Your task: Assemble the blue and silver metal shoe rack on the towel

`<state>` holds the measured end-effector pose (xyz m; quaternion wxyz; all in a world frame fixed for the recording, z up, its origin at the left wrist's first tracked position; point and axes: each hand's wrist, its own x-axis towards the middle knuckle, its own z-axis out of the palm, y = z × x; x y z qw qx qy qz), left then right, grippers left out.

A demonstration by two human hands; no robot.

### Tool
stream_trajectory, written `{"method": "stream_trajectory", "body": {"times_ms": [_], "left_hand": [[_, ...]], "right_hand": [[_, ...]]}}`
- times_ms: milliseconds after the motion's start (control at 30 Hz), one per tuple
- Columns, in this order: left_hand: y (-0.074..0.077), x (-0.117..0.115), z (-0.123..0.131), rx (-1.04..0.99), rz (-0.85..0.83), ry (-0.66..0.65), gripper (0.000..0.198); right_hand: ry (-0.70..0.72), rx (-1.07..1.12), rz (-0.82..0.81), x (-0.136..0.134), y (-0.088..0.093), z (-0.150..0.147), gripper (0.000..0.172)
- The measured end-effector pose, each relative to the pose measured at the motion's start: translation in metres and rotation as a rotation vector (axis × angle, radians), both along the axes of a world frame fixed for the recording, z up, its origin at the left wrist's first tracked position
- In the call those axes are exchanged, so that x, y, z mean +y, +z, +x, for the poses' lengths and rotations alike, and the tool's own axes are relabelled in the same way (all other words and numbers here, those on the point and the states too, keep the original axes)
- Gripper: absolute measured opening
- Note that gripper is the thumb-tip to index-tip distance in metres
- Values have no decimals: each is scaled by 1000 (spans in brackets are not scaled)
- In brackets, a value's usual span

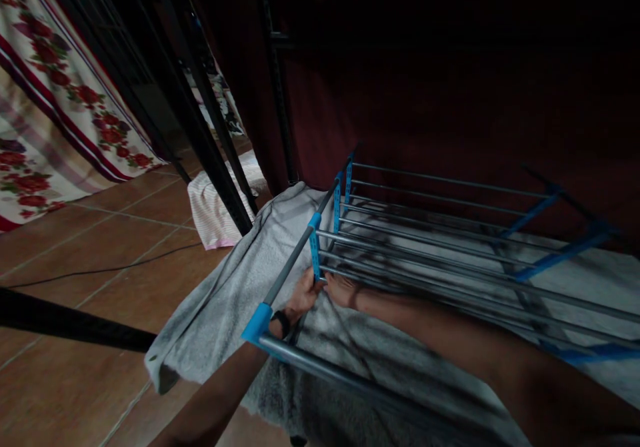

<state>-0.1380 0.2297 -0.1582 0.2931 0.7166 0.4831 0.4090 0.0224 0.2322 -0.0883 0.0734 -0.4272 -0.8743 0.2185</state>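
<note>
A rack of grey metal tubes and blue plastic brackets, resembling a shoe rack (320,367), lies on a grey blanket (215,327). My left hand (303,290), with a dark band at the wrist, reaches under the side tube (295,264) and closes around the lower end of a blue bracket (315,250). Right beside it, my right hand (343,289) has its fingers closed at the end of a thin crossbar (323,278), where it meets that bracket. The fingertips of both hands nearly touch, and they partly hide the joint.
Black metal posts (210,134) rise at the left, with a dark bar (75,320) lower down. A black cable (110,270) crosses the tiled floor (65,380). Behind the rack hangs dark red cloth (425,114); a floral curtain (65,100) and striped cloth (213,210) are leftward.
</note>
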Motion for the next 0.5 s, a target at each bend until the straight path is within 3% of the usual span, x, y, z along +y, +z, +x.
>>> {"method": "stream_trajectory", "body": {"times_ms": [133,233,300,333,367,433,500], "left_hand": [[12,-3,0,9,-50,27,24],[23,-5,1,14,-72,7,27],[29,-6,3,23,-99,-1,34],[32,-6,4,28,-114,8,37],[35,-5,4,32,-132,1,41],[39,-2,5,40,-183,30,47],[43,2,4,38,-255,59,49]], "right_hand": [[-73,-124,-130,-34,31,5,63],[1,-128,-263,-64,76,31,50],[79,-82,-424,-84,126,63,26],[208,-7,-648,-95,157,85,22],[249,109,-824,-106,191,109,21],[71,380,-900,-133,257,166,28],[-172,590,-750,-164,307,231,33]]}}
